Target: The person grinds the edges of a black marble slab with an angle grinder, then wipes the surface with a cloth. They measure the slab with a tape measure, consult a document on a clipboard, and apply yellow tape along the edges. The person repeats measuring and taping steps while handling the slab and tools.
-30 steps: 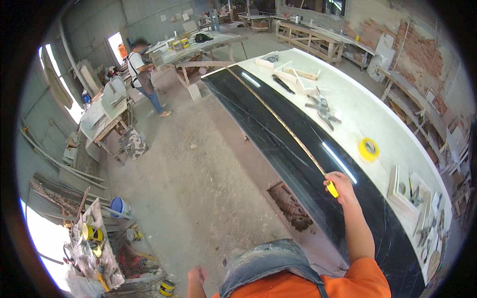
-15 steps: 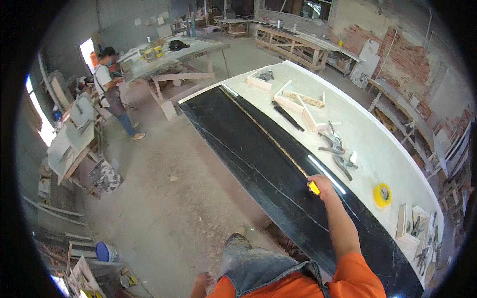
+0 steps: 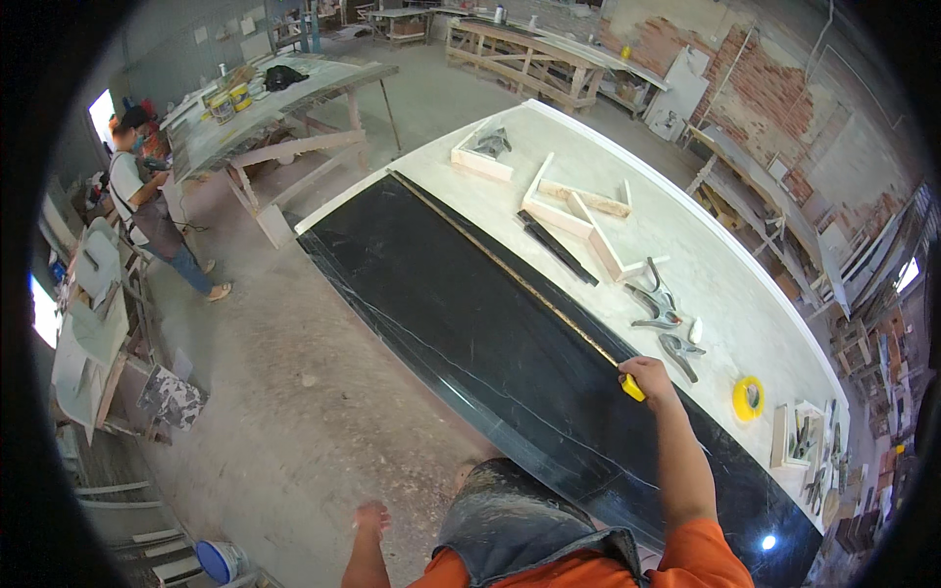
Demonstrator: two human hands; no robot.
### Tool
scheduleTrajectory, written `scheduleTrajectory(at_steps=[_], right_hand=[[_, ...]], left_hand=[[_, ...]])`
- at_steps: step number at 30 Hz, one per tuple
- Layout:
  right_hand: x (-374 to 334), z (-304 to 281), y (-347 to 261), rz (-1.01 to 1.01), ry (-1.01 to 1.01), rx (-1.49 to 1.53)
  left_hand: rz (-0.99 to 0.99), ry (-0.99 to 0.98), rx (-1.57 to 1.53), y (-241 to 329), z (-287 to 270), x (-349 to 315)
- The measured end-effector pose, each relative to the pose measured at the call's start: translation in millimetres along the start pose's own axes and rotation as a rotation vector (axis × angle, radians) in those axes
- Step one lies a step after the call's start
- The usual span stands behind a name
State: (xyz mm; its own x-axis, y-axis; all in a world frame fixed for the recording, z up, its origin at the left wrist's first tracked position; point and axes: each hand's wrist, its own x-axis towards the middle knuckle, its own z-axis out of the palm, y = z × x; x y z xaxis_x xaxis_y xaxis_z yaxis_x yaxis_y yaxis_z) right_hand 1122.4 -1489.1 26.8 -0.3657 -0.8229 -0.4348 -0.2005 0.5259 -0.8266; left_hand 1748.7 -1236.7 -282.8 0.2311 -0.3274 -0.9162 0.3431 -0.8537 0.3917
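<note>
My right hand (image 3: pixel 647 372) is closed around a yellow tape measure (image 3: pixel 633 390) above the black, white-veined stone slab (image 3: pixel 461 304). The tape blade (image 3: pixel 510 271) stretches from the case along the slab to its far left end, close to the edge by the white table. My left hand (image 3: pixel 372 515) hangs low over the floor beside the slab, fingers apart, holding nothing. Beyond my right hand, grey spring clamps (image 3: pixel 678 357) and a roll of yellow tape (image 3: pixel 748 398) lie on the white tabletop (image 3: pixel 578 328).
Wooden angle pieces (image 3: pixel 588 220) and a dark strip (image 3: pixel 557 247) rest on the table. A wooden tray of tools (image 3: pixel 796 436) sits at the right. A co-worker (image 3: pixel 147 206) stands at another bench (image 3: pixel 235 127), far left. A white bucket with a blue lid (image 3: pixel 221 561) stands lower left.
My view has turned to the right, so the surroundings sit farther left. My right hand still grips the tape measure near the slab's edge. My left hand shows more fully, away from my body.
</note>
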Motion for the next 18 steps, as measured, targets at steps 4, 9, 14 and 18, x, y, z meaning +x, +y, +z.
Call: scheduleTrajectory(at_steps=[4, 9, 14, 18], right_hand=[[2, -27, -2, -0.002, 0.015, -0.038], [1, -52, 1, -0.023, 0.045, -0.093], [0, -37, -12, -0.010, 0.071, -0.154], [6, -32, -7, -0.036, 0.043, -0.132]], left_hand=[[-0.079, -0.068, 0.198, -32, 26, 4], [-0.221, -0.129, 0.143, -51, 35, 15], [-0.033, -0.175, 0.499, -25, 16, 19], [-0.096, -0.047, 0.243, 4, 0, 29]])
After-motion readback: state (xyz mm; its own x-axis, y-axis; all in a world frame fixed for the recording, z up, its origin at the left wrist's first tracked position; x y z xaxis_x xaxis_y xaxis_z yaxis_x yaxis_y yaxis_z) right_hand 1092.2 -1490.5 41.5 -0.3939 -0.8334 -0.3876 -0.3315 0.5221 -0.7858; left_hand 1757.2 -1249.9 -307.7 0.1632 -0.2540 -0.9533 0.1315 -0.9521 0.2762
